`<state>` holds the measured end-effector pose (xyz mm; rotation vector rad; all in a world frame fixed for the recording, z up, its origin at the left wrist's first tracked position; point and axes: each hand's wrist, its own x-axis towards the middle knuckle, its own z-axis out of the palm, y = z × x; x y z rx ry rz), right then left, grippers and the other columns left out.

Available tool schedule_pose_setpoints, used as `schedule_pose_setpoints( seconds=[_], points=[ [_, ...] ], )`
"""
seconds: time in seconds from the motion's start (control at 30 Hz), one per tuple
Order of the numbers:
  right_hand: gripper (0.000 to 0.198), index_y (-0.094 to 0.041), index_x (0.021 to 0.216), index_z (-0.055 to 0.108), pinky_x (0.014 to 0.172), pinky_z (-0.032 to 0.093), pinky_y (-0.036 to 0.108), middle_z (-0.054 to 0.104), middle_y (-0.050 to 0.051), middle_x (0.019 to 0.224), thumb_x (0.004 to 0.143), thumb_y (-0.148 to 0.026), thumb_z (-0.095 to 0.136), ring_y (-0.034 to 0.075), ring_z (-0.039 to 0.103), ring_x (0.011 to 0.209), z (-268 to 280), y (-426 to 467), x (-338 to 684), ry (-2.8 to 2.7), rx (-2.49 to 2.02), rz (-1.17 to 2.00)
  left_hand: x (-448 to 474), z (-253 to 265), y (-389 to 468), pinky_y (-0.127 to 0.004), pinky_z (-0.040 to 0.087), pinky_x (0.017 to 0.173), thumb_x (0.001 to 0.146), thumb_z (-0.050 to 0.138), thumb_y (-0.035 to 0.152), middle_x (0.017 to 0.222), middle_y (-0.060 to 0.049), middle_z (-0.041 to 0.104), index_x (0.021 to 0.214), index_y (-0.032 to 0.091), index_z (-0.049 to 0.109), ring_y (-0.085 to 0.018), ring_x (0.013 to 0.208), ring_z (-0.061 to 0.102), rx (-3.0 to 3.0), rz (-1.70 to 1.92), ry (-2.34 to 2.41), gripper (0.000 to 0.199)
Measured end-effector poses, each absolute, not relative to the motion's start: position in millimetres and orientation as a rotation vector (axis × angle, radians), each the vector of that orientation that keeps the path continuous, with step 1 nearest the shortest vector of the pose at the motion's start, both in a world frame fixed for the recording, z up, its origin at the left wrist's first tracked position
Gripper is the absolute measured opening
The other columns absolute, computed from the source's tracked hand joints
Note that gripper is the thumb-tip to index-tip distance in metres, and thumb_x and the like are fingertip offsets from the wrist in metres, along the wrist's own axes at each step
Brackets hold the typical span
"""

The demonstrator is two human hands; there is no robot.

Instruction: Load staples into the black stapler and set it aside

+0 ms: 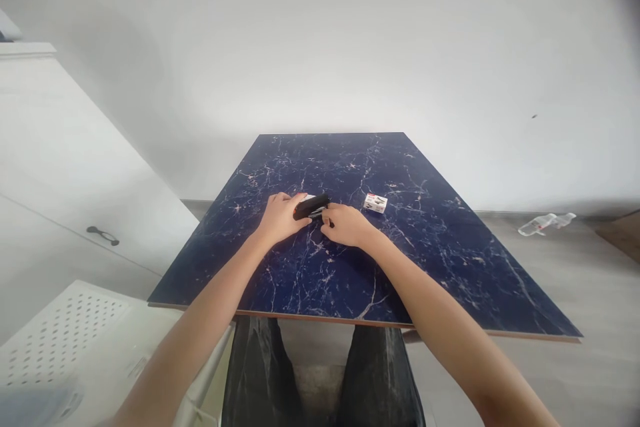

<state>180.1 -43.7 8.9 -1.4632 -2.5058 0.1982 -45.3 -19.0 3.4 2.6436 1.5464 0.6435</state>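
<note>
Near the middle of the table lies a black stapler (311, 206), with a bright metal strip showing along its near side. My left hand (281, 219) is wrapped round its left end, thumb along the near side and fingers on the far side. The fingers of my right hand (344, 224) are curled and pinched at the stapler's right end; a small dark part shows at their tips. Something white peeks out behind the stapler, mostly hidden. To the right of my right hand sits a small white box (375, 203) with dark pictures and a red mark.
The dark blue marbled table (320, 280) stands against a white wall (330, 47). At the left are a white cabinet (75, 147) and a white perforated plastic chair (65, 333). A clear plastic bottle (537, 225) lies on the floor at the right.
</note>
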Motion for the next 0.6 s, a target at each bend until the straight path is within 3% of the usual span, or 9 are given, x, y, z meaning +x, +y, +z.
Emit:
schedule_pose_setpoints(
  seconds=[0.17,0.27,0.4,0.6],
  points=[
    [0.015,-0.022,0.099,0.067,0.073,0.041,0.029,0.069,0.006,0.101,0.091,-0.029,0.056,0.021,0.065,0.086,7,-42,181,-2.429,-1.529,0.169,-40,2,-22,-0.054,0.035,0.104,0.089,0.067,0.051,0.109,-0.015,0.07,0.141,0.019,0.056,-0.038,0.112,0.053,2.699,0.709,1.653,0.062],
    [0.017,-0.021,0.105,0.065,0.072,0.041,0.029,0.069,0.007,0.102,0.092,-0.028,0.055,0.022,0.065,0.088,5,-41,181,-2.368,-1.58,0.144,-45,4,-24,-0.05,0.039,0.099,0.1,0.046,0.056,0.109,-0.013,0.071,0.147,0.02,0.05,-0.034,0.108,0.055,2.626,0.702,1.501,0.06],
    [0.016,-0.022,0.104,0.063,0.071,0.041,0.029,0.071,0.005,0.099,0.092,-0.022,0.054,0.022,0.066,0.087,3,-35,187,-2.296,-1.605,0.14,-51,9,-25,-0.044,0.041,0.099,0.108,0.023,0.049,0.103,-0.007,0.073,0.15,0.023,0.046,-0.028,0.109,0.058,2.458,0.763,1.259,0.054],
    [0.014,-0.021,0.098,0.064,0.077,0.042,0.028,0.072,0.004,0.098,0.091,-0.019,0.052,0.02,0.065,0.088,2,-16,215,-2.143,-1.559,0.155,-81,16,-9,-0.046,0.037,0.109,0.101,0.045,0.044,0.134,-0.008,0.061,0.139,0.025,0.059,-0.029,0.126,0.051,2.402,0.731,1.364,0.044]
  ],
)
